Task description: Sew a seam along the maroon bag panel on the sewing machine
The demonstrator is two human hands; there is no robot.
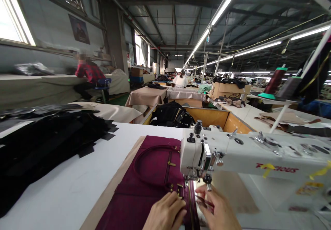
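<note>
A maroon bag panel [152, 175] with a round handle and small gold fittings lies flat under the head of a white sewing machine [232, 157]. My left hand [165, 212] presses on the panel just left of the needle, fingers curled near a gold fitting. My right hand [219, 211] is right of the needle [192, 185], pinching the panel's edge or a thin strip below the presser foot. What it pinches is too blurred to name.
A pile of black cut pieces [43, 144] covers the table's left side. A black bag [172, 114] sits in a wooden bin [214, 116] behind the machine. Thread cones [275, 80] stand at the right. Two other people sit at far tables.
</note>
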